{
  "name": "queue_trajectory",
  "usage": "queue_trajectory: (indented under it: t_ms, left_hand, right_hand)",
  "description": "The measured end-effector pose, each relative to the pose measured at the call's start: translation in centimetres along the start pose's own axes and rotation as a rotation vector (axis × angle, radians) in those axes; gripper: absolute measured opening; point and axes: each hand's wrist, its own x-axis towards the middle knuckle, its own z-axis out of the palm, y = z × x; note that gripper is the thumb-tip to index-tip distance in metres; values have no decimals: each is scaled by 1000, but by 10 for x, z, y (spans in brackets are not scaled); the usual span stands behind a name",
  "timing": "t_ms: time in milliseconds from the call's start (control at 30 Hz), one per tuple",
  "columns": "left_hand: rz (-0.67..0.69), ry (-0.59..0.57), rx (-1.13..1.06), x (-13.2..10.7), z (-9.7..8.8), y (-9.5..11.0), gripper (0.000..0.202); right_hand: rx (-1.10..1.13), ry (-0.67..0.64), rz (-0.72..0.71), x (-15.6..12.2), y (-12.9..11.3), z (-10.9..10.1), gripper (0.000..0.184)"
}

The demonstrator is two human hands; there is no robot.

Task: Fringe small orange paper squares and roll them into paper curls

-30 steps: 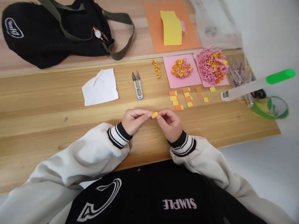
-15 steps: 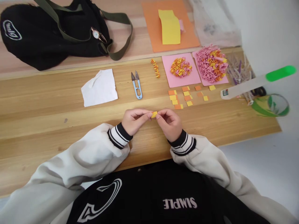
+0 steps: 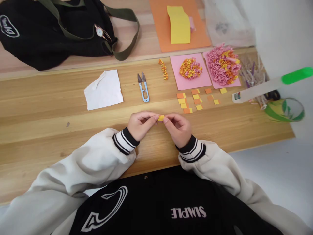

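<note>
My left hand and my right hand meet above the wooden table, both pinching one small yellow paper piece between fingertips. Just beyond them lie several small orange and yellow paper squares. Further back, a pink sheet carries a heap of orange and yellow folded bits, and a second pink sheet holds a bigger pink heap. A short row of folded orange bits lies beside them.
Blue thread snips and a white paper scrap lie to the left. A black bag with olive straps sits at the back left. An orange sheet with yellow paper lies behind. A green-capped tube and glass bowl stand right.
Both hands stay together on the yellow piece with only slight finger movement. The view has shifted a little.
</note>
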Motion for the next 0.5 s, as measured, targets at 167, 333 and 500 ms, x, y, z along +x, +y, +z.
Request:
queue_trajectory:
  t_ms: [167,333,500]
  left_hand:
    - [7,-2,-3,0,0,0,26]
    - [1,-5,-22,1,0,1,25]
    - [-19,-18,-116,2,-1,-1,21]
  right_hand:
    - [-1,9,-16,0,1,0,12]
    - [4,12,-25,2,2,0,12]
    - [7,14,-19,2,1,1,13]
